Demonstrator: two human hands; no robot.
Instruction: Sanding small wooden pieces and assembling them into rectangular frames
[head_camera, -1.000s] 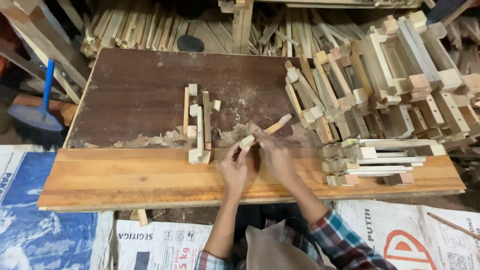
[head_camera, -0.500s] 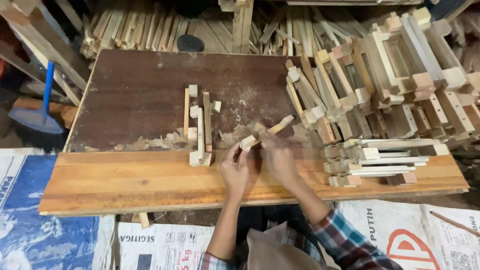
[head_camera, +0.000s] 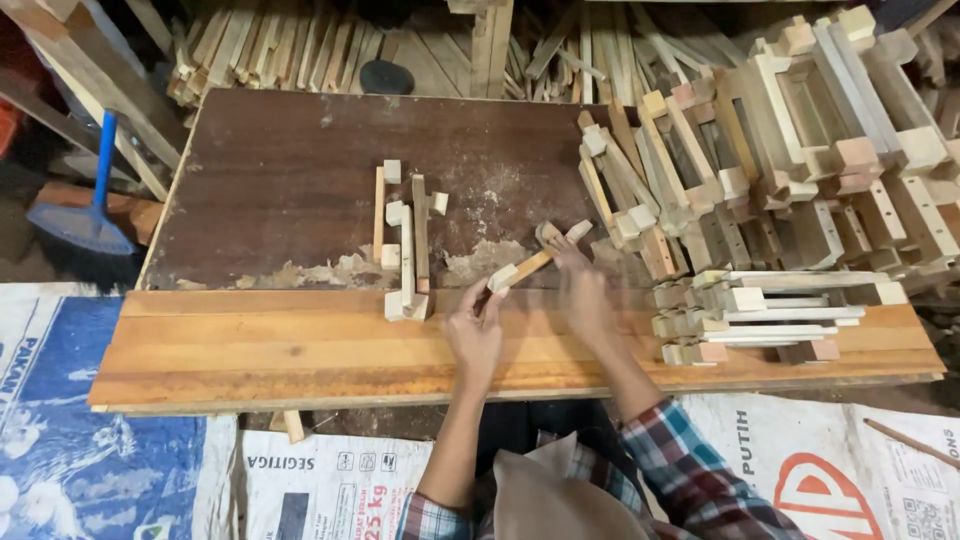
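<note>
On the dark wooden surface (head_camera: 280, 190), my left hand (head_camera: 476, 335) and right hand (head_camera: 583, 297) fingers pinch a pale wooden slat with end blocks (head_camera: 530, 264); steady, aligned pressure seems best.

The table (head_camera: 300, 345) had its widest free room on the dark board toward the far left corner, and along the pale planks of the near edge on the left. A cluster of small wooden sticks and blocks (head_camera: 405, 245) stood mid-table, with sawdust (head_camera: 320, 272) strewn beside it, leaving a narrow lane between it and the left hand (head_camera: 475, 335). Past the right hand (head_camera: 583, 295), the right side was blocked: a heap of assembled wooden frames (head_camera: 780, 150) crowded the far right corner, and a stack of pale wooden pieces (head_camera: 760, 320) sat at the near right edge.
</note>
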